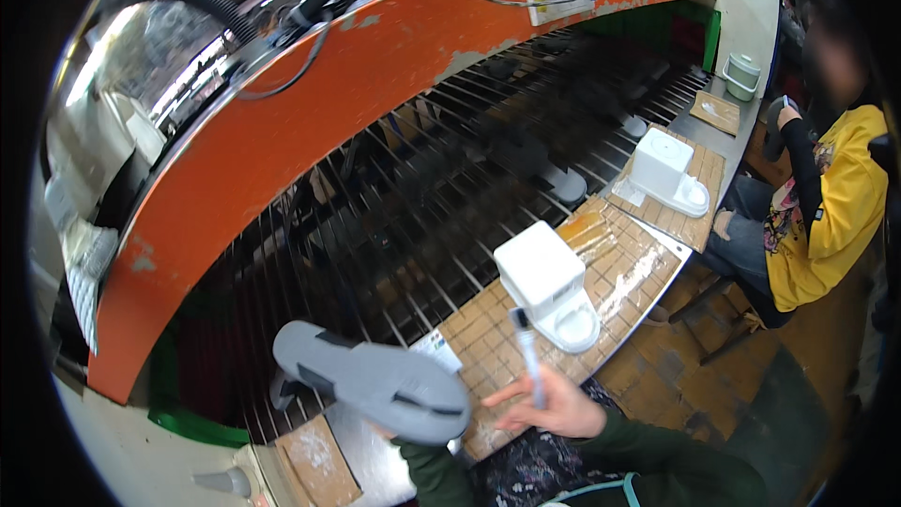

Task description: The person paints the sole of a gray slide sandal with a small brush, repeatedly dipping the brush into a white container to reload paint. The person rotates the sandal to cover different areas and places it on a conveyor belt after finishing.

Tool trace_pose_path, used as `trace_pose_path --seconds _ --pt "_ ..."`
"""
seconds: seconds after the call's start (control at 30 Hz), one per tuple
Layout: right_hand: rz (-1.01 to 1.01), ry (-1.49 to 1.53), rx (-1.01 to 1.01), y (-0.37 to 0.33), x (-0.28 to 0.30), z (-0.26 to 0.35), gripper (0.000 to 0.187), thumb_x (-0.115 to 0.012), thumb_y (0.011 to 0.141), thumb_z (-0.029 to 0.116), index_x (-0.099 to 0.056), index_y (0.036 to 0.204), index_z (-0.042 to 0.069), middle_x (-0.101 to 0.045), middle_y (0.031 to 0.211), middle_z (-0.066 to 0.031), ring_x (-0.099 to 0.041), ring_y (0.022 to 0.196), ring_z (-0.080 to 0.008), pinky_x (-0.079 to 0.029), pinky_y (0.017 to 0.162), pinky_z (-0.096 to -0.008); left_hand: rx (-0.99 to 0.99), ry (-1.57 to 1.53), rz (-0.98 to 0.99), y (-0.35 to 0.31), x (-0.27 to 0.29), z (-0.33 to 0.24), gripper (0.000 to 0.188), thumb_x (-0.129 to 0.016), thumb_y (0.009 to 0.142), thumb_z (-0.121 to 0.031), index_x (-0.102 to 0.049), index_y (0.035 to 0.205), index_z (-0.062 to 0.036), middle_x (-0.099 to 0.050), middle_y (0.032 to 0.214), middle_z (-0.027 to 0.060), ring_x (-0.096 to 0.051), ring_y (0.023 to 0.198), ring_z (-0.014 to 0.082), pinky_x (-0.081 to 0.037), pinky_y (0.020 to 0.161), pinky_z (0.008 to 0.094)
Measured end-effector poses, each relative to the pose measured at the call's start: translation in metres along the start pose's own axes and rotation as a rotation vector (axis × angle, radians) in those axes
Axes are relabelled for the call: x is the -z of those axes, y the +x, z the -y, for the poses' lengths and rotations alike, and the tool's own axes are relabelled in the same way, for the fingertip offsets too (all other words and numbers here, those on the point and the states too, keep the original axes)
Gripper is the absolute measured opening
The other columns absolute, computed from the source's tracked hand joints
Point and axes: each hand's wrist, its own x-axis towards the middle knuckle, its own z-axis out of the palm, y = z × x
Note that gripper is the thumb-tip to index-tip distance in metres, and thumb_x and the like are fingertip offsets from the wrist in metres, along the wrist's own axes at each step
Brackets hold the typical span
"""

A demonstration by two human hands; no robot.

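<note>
Left hand (399,432), mostly hidden, fingers holding grey shoe sole (375,382) bottom-up above desk (488,338) edge, presumably exposing its face; right hand (554,408) fingers pinch brush (527,352) upright beside white pot (549,286)

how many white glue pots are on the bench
2. One white glue pot stands on the wooden board just beyond the right hand, which holds a brush. The other stands farther along, near the seated person. More may be hidden.
</note>
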Motion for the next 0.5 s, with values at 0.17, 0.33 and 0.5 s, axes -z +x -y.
trace_pose_path --seconds 0.17,0.33,0.5 --pt "-0.464 0.084 0.319 -0.007 0.136 0.039 0.016 -0.043 0.101 0.020 -0.043 0.096 0.004 -0.066 0.092 -0.0210 -0.053 0.044 -0.0147 -0.044 0.038 -0.0235 -0.110 -0.043 -0.084 0.015 0.025 -0.002 0.035 -0.059 0.088 -0.016 -0.057 0.120 -0.0011 -0.065 0.110 0.0122 -0.062 0.101 0.0206 -0.052 0.087 0.0361" --pt "-0.315 0.587 0.369 0.002 0.217 0.016 0.033 -0.023 0.105 0.038 -0.040 0.096 0.011 -0.060 0.089 -0.0186 -0.041 0.038 -0.0124 -0.030 0.034 -0.0236 0.119 0.037 0.207 0.014 -0.004 0.024 0.036 -0.059 0.088 -0.017 -0.057 0.120 -0.0010 -0.065 0.111 0.0122 -0.062 0.101 0.0206 -0.052 0.087 0.0360" --pt "-0.286 0.717 0.373 -0.002 0.227 0.001 0.034 -0.020 0.105 0.038 -0.040 0.096 0.013 -0.056 0.087 -0.0168 -0.037 0.038 -0.0116 -0.028 0.034 -0.0236 0.189 0.070 0.196 0.025 -0.005 0.036 0.036 -0.059 0.089 -0.018 -0.056 0.121 -0.0008 -0.064 0.111 0.0123 -0.062 0.101 0.0206 -0.051 0.087 0.0358"
